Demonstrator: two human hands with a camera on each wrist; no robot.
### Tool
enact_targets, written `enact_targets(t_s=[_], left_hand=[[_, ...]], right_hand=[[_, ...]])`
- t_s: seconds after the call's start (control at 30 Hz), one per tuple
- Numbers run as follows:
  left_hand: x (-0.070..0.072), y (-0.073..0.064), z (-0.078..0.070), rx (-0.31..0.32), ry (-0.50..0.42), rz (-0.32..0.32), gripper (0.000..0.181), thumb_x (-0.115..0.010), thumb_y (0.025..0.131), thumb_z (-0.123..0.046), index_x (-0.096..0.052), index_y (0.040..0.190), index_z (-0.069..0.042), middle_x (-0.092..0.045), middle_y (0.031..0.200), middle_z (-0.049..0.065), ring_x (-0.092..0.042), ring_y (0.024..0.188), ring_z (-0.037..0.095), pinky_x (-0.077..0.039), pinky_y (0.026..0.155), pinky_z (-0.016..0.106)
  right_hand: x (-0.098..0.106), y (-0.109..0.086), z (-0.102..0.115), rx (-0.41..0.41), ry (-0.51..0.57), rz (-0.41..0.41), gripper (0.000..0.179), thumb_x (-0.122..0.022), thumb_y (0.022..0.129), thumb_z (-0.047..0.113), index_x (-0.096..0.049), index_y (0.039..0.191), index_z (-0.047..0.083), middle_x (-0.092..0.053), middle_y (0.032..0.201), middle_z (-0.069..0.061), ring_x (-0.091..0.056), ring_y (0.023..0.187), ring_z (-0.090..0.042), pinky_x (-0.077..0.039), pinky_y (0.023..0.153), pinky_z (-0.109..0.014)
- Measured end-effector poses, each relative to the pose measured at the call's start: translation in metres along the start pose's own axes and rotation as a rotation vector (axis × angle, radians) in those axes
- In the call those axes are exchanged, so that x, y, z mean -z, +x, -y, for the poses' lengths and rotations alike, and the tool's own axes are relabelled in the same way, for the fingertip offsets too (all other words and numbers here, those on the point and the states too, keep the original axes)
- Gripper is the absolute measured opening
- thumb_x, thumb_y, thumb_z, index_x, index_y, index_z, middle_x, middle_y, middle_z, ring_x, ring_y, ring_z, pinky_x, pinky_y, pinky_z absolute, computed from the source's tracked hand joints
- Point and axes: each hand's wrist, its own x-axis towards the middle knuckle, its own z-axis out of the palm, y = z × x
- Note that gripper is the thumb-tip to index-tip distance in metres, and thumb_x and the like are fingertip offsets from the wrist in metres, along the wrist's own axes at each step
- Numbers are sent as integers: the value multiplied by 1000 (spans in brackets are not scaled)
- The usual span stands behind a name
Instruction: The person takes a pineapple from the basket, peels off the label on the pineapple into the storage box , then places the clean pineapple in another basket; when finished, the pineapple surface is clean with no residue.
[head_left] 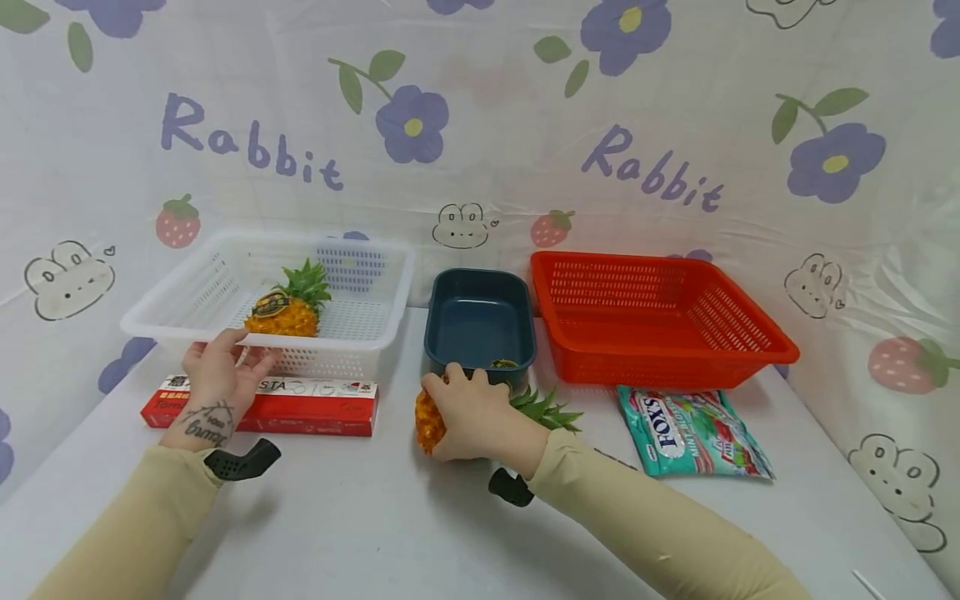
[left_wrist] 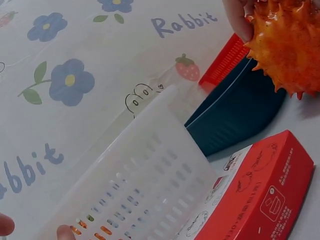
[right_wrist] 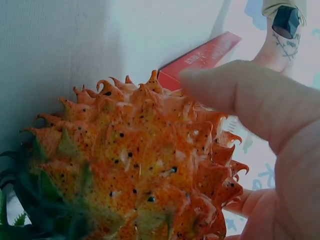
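Note:
My right hand (head_left: 476,412) grips a small orange pineapple (right_wrist: 135,155) from above, its green crown (head_left: 543,408) pointing right. This pineapple is just in front of the dark blue bin (head_left: 480,321), and the hand hides much of it. In the right wrist view its spiky skin fills the space beside the thumb (right_wrist: 225,90). My left hand (head_left: 221,379) has its relaxed fingers at the front rim of the white basket (head_left: 360,342). Another pineapple (head_left: 288,317) with a dark label lies inside that basket. A red and white pasta box (head_left: 315,412) lies beneath the left hand.
The red basket (head_left: 660,358) stands right of the blue bin. In front of it lies a green Fox's candy bag (head_left: 690,433). A printed cloth (head_left: 495,125) hangs behind the white table (head_left: 337,517).

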Motion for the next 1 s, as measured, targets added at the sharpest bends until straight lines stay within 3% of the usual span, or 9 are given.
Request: enact_targets(t_s=[0.2, 0.47, 0.7, 0.83, 1.0], left_hand=[[0, 4, -2, -9, -35, -11, 69, -64, 85, -5, -21, 125, -41, -31, 127, -11, -28, 128, 14, -31, 103, 45], [1, 6, -3, -6, -10, -58, 78, -63, 84, -1, -15, 126, -46, -29, 132, -14, -29, 123, 12, -30, 106, 43], [4, 7, -5, -10, 12, -60, 81, -64, 83, -2, -13, 127, -47, -28, 134, -13, -31, 122, 13, -33, 103, 41], [5, 8, -5, -8, -7, -47, 81, -65, 83, -1, -14, 125, -47, -30, 132, -14, -30, 125, 13, -32, 103, 42], [5, 8, -4, -1, -30, -34, 80, -65, 83, 0, -14, 123, -47, -30, 131, -14, -29, 127, 13, -31, 103, 44]], right_hand=[[-4, -1, 2, -12, -1, -45, 68, -73, 70, 47, -44, 126, 23, -47, 115, -5, -45, 97, -29, -44, 72, -46], [-8, -3, 6, 12, -27, -84, 62, -74, 70, 42, -45, 121, 23, -47, 114, -4, -45, 95, -29, -43, 70, -46], [-10, -11, 7, 46, -38, -87, 79, -78, 66, 38, -40, 134, 27, -42, 128, -6, -41, 108, -32, -46, 75, -50], [-10, -20, 3, 98, -35, -57, 85, -81, 63, 34, -40, 137, 28, -39, 129, -6, -38, 109, -30, -46, 75, -50], [-8, -38, -12, 218, -34, 12, 82, -85, 60, 28, -45, 131, 28, -38, 126, -3, -36, 113, -27, -45, 80, -49]])
